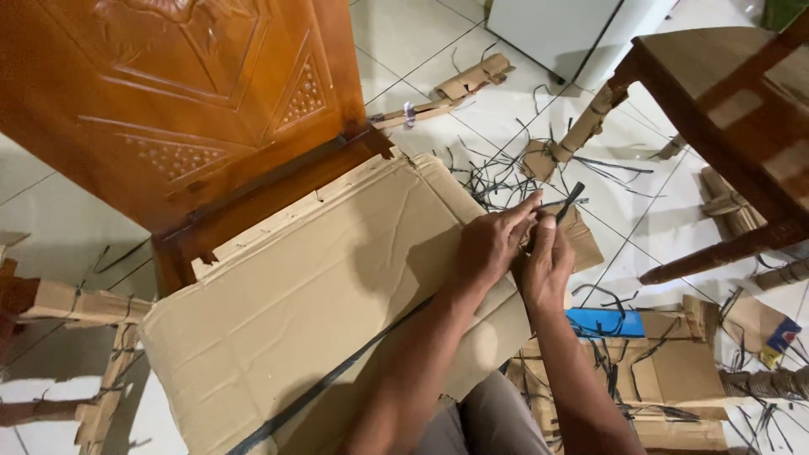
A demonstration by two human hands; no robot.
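Nearest to me, my knees sit under a big flat sheet of brown cardboard (312, 303) that wraps the lower edge of a carved orange-brown wooden panel (177, 109). A black plastic strap (337, 375) runs slantwise across the cardboard from its near edge up toward my hands.

My left hand (490, 244) is closed on the strap's end at the cardboard's right edge, forefinger and thumb pinching it. My right hand (546, 268) presses against the left from below, fingers curled tight around the same strap, and a short black tail (570, 200) of it sticks up just past my fingertips.

Just right of my forearm lies another flat piece of cardboard with a blue patch (605, 323), strewn with black strap offcuts (619, 371).

Beyond my hands, the white tiled floor (413, 50) is littered with more black strips and folded cardboard corner pieces (472, 80). A dark wooden chair or table frame (716, 109) stands to the right, its legs partly wrapped in cardboard, and something white and boxy (556, 29) sits at the far top edge.
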